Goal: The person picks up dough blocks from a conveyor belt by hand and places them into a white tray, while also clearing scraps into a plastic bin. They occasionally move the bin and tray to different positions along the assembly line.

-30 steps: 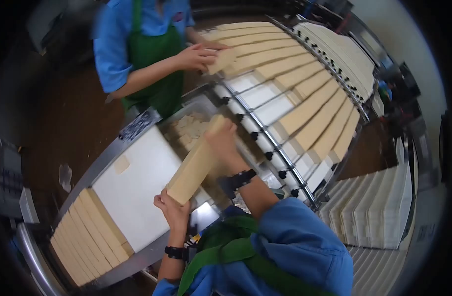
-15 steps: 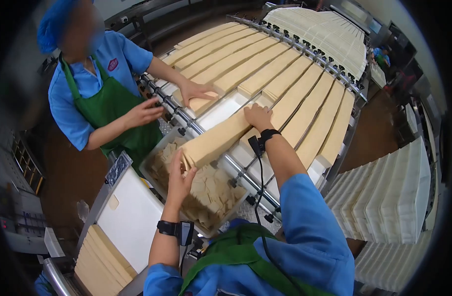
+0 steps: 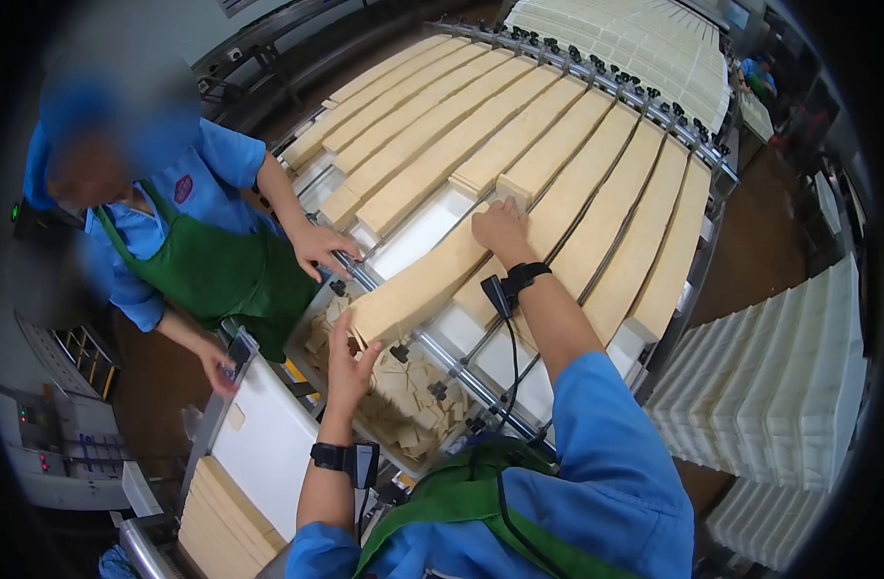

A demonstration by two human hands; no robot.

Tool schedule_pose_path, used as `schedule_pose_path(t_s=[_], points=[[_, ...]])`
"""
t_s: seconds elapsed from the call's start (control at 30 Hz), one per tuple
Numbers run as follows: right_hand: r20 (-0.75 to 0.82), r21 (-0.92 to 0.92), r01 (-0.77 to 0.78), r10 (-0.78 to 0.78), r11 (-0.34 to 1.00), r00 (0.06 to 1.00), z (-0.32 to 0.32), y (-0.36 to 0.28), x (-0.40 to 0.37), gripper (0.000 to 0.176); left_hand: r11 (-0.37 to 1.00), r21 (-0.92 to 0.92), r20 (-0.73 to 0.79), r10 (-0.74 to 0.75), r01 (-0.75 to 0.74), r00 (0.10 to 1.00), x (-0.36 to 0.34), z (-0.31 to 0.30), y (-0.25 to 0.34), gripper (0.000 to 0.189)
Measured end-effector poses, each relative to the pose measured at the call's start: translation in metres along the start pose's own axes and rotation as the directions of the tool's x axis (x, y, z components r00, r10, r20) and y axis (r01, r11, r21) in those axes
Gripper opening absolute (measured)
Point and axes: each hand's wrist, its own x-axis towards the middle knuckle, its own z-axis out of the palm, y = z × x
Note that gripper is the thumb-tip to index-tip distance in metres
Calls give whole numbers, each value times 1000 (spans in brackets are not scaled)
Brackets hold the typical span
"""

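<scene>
A long row of thin cream-coloured square sheets (image 3: 418, 280), packed face to face, lies between my two hands and reaches over the front rail. My left hand (image 3: 349, 369) holds its near end, thumb and fingers cupped against the end sheets. At the far end my right hand (image 3: 501, 230) is closed around the row; the fingertips are partly hidden. Beneath the near end stands a bin (image 3: 442, 446) with many loose, broken pieces of the same sheets (image 3: 403, 400). More rows (image 3: 558, 217) lie in the lanes beside my right hand.
A metal rail (image 3: 461, 372) with black knobs borders the lanes. At the left, a co-worker in a green apron (image 3: 215, 275) rests one hand on the rail, the other beside a white board (image 3: 259, 454) bearing more sheets. White stacked trays (image 3: 770, 386) stand at right.
The co-worker's hands have left the rows: one drew back to the rail, the other went down to the white board. My hands keep hold of the row; the view has shifted slightly.
</scene>
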Motion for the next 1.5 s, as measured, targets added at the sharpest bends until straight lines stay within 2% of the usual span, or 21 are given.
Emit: schedule_pose_path(t_s=[0.03, 0.13, 0.23, 0.33, 0.5, 0.63, 0.7, 0.8, 0.9, 1.0, 1.1, 1.13, 1.17, 1.2, 1.23, 1.27, 1.33, 1.4, 1.43, 1.47, 1.5], points=[[-121, -17, -2, 0, 1000, 993, 7, 2, 0, 49, 1000, 19, 6, -2, 2, 1000, 1, 1, 4, 68], [-40, -93, 46, -50, 995, 998, -14, 5, -2, 43, 999, 38, 16, -13, 13, 1000, 3, 9, 11, 69], [44, -53, -1, 3, 999, 999, -25, 4, -2, 41, 1000, 13, 12, -22, 22, 1000, 10, 17, 8, 69], [-79, -101, 52, -60, 994, 995, -14, 9, 1, 37, 999, 37, -2, 0, 0, 1000, 12, 21, 16, 68], [-53, -152, 51, -59, 987, 997, -15, 10, -3, 39, 994, 83, -34, 78, -75, 996, 13, 27, 14, 67], [-141, -197, 20, -49, 980, 989, -11, 11, 1, 42, 999, -31, 27, 17, -16, 999, 21, 38, 4, 66], [-97, -155, 31, -47, 987, 994, -13, 13, 3, 43, 1000, -20, 19, -2, 3, 1000, 22, 42, 2, 65], [-62, -125, 82, -90, 989, 994, -18, 17, 5, 43, 997, 34, -23, 65, -64, 998, 19, 44, -1, 64], [-71, -116, 132, -141, 984, 988, -21, 23, 3, 41, 994, -103, -22, -36, 34, 999, 17, 47, 3, 64], [-58, -156, 137, -147, 978, 987, -33, 20, -7, 35, 999, -37, -43, 6, -8, 999, 24, 55, -15, 64], [-98, -204, 158, -181, 966, 979, -39, -8, -40, 27, 986, 95, 11, 139, -140, 990, 37, 61, -17, 63], [-31, -193, 231, -241, 954, 970, -35, -24, -52, 27, 966, 184, 45, 179, -184, 983, 39, 60, -23, 62], [38, -178, 303, -301, 936, 953, -30, -43, -68, 26, 989, 72, 62, 128, -133, 990, 39, 59, -22, 62], [-20, -61, 434, -436, 899, 900, -31, -61, -92, 26, 996, -39, 83, 80, -77, 993, 38, 57, -19, 62], [-26, 33, 579, -579, 814, 815, -36, -75, -117, 27, 989, -146, 107, 34, -18, 994, 36, 53, -15, 62], [-50, 126, 703, -703, 700, 709, -37, -85, -138, 28, 981, -187, 65, -41, 52, 997, 31, 47, -7, 61], [-187, 145, 810, -788, 568, 586, -19, -93, -159, 25, 943, -284, -8, -183, 173, 983, 19, 37, 11, 59], [-178, 51, 816, -799, 575, 574, -12, -90, -163, 23, 976, -213, -167, -77, 41, 983, 6, 32, -39, 59], [-173, 3, 814, -801, 581, 573, -9, -88, -163, 22, 953, -291, -176, -140, 84, 974, -4, 26, -31, 57], [-151, 101, 780, -765, 618, 626, -6, -87, -163, 20, 920, -371, -176, -205, 128, 963, -15, 20, -23, 55], [-143, 81, 786, -773, 614, 618, -9, -88, -164, 21, 941, -320, -197, -175, 105, 965, -26, 15, -31, 54]])
